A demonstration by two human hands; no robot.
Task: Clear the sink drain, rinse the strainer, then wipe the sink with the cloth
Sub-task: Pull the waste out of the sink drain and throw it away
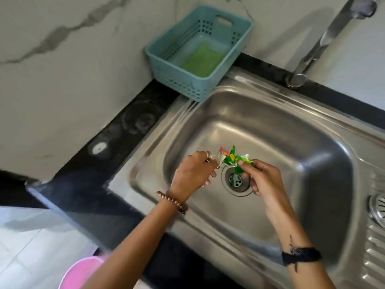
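Note:
Over the steel sink, both hands hold crumpled wrapper scraps just above the drain. My left hand pinches a pale, silvery scrap. My right hand pinches a green and yellow wrapper. Some green bits lie inside the open drain hole. The round metal strainer lies on the ribbed drainboard at the right edge, partly cut off. A green cloth or scrub pad lies inside the teal basket.
A teal perforated basket stands on the black counter at the sink's back left corner. The chrome tap rises at the back right. A pink bucket sits on the floor below the counter's front edge.

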